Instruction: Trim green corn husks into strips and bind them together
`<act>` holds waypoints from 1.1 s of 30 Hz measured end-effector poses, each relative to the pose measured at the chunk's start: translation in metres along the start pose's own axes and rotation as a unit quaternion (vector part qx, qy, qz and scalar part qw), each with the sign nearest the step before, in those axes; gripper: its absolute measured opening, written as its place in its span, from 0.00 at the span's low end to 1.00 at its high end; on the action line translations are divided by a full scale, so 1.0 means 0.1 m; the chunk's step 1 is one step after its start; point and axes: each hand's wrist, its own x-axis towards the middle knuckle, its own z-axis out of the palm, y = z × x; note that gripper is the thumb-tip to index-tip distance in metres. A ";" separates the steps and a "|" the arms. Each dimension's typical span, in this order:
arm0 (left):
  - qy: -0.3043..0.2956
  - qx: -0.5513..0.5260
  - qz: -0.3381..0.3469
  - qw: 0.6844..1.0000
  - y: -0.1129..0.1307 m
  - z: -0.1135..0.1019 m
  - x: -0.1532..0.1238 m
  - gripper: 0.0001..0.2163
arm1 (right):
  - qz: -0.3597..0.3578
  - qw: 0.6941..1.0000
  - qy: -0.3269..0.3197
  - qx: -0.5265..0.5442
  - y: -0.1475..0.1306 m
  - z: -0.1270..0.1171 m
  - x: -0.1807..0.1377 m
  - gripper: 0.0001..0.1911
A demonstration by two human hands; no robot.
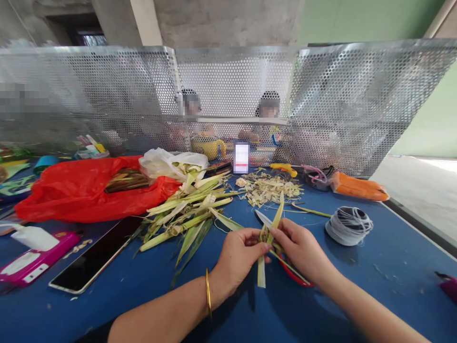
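Between both hands, just above the blue table, are pale green leaf strips (pixel 262 276) folded over one another into a small piece. My left hand (pixel 241 252) pinches the piece from the left, thumb on top; a gold bangle circles that wrist. From the other side my right hand (pixel 303 245) is closed on the same strips, its thumb pressing near the fold. One strip end sticks up, another hangs down. Beneath the hands lies what looks like a pair of scissors, with a red handle (pixel 302 280) and a pointed metal blade (pixel 263 219), mostly hidden.
Left of my hands lies a pile of leaf stalks (pixel 193 214), with a red bag (pixel 78 190) and a phone (pixel 96 257) beyond. Leaf scraps (pixel 271 186) are heaped ahead. A spool of grey cord (pixel 348 228) stands right. Perforated metal panels (pixel 235 71) close off the back; people sit behind.
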 end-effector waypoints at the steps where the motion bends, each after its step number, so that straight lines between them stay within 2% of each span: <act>1: 0.007 -0.004 0.000 1.000 0.03 -0.03 0.02 0.08 | 0.005 0.999 -0.028 0.032 -0.02 -0.05 0.00 0.13; 5: 0.052 -0.006 -0.003 0.999 0.09 -0.17 0.12 0.10 | 0.002 0.976 -0.142 0.168 -0.10 -0.22 -0.01 0.14; 8: 0.059 0.004 0.007 0.998 0.06 -0.23 0.17 0.10 | -0.025 0.954 -0.214 0.208 -0.14 -0.24 -0.03 0.14; 10: 0.056 0.006 0.004 0.998 0.04 -0.23 0.19 0.10 | -0.063 0.959 -0.202 0.187 -0.15 -0.21 -0.03 0.13; 13: 0.052 0.002 -0.010 0.999 0.03 -0.20 0.17 0.10 | -0.117 0.975 -0.102 0.160 -0.13 -0.15 -0.02 0.12; 15: 0.052 0.005 -0.011 0.999 0.04 -0.17 0.15 0.10 | -0.121 0.979 -0.033 0.162 -0.10 -0.12 -0.01 0.14; 16: 0.052 0.007 -0.011 0.999 0.05 -0.16 0.14 0.10 | -0.110 0.980 -0.018 0.164 -0.09 -0.11 0.00 0.16; 18: 0.048 0.007 -0.013 0.999 0.06 -0.15 0.13 0.10 | -0.074 0.984 -0.030 0.162 -0.07 -0.08 0.01 0.20; 20: 0.046 0.000 -0.022 0.999 0.07 -0.14 0.12 0.11 | -0.051 0.985 -0.071 0.147 -0.05 -0.06 0.01 0.22; 25: 0.034 -0.049 -0.065 0.996 0.04 -0.16 0.12 0.11 | -0.014 0.981 -0.134 0.143 -0.03 -0.04 0.01 0.15; 28: 0.027 -0.063 -0.077 0.995 0.02 -0.18 0.13 0.12 | 0.008 0.979 -0.130 0.159 -0.06 -0.04 0.00 0.13; 33: 0.034 -0.059 -0.082 0.994 0.02 -0.19 0.14 0.14 | 0.014 0.984 -0.099 0.149 -0.08 -0.02 0.00 0.21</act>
